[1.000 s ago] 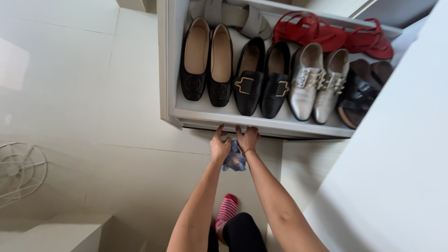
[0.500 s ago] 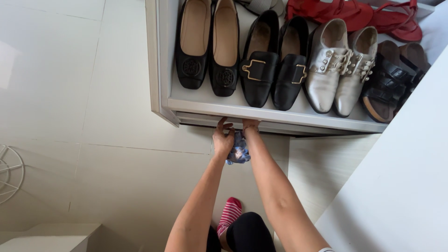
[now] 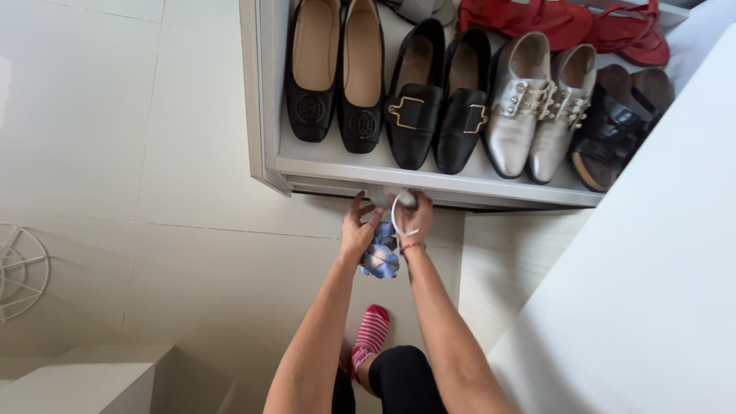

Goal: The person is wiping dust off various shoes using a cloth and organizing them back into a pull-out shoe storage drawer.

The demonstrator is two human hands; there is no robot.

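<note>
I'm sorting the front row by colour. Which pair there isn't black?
The silver lace-up pair, second from the right, between the black buckle loafers and the black strappy sandals.

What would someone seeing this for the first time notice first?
A row of shoes fills the white shelf at the top: black flats, black buckle loafers, silver shoes and red sandals behind. Just below its front edge, the left hand and right hand meet around a blue checked cloth and something white.
</note>
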